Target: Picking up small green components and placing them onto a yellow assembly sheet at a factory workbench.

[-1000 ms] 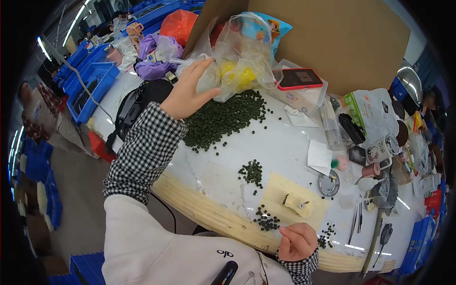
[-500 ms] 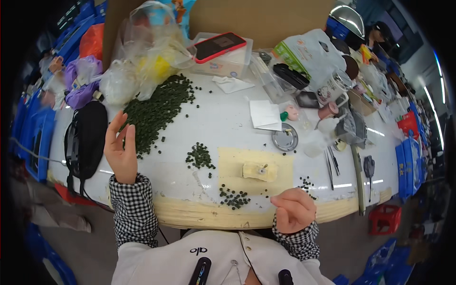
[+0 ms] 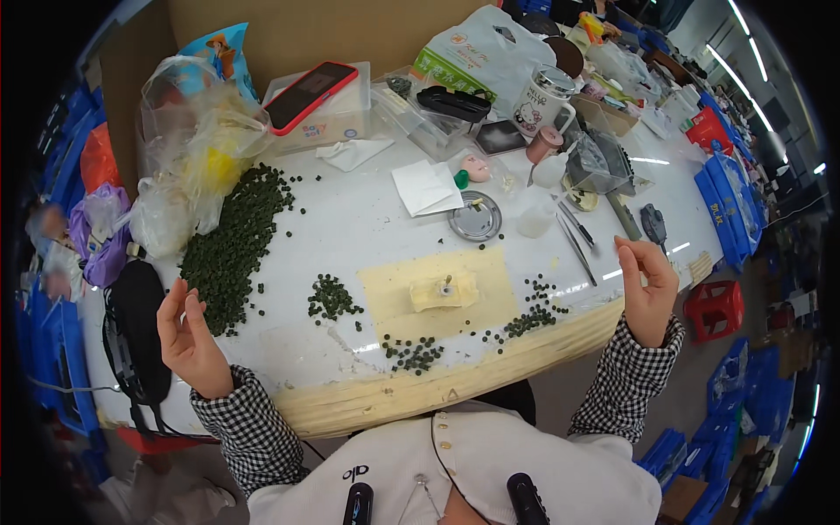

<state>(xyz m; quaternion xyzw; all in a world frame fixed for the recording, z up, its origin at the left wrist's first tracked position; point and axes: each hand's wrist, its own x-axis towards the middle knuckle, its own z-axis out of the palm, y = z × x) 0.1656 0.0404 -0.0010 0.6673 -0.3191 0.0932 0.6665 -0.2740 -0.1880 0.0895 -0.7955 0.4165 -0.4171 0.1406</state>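
Hands apart over a cluttered white workbench (image 3: 350, 227), a person's left hand (image 3: 197, 350) hangs at the near end of a large heap of dark green pellets (image 3: 229, 236), its fingers loosely curved and nothing visibly held. At right, the right hand (image 3: 649, 302) hovers by the wooden front edge (image 3: 350, 398), thumb and fingertips drawn close; whether a pellet sits between them cannot be told. Between the hands, a cream block (image 3: 433, 293) with a short upright pin rests on a pale yellow sheet (image 3: 490, 276). Smaller pellet clusters lie to its left (image 3: 331, 297), near side (image 3: 413, 354) and right (image 3: 535, 317); tweezers (image 3: 577, 252) rest beyond the right-hand cluster. Pellets this small would likely handle best in a light fingertip pinch, as a hard squeeze could send them skidding. Checked cuffs (image 3: 254, 433) are best kept clear of the clusters, and the near one, close to the front edge, calls for strokes directed away from it.
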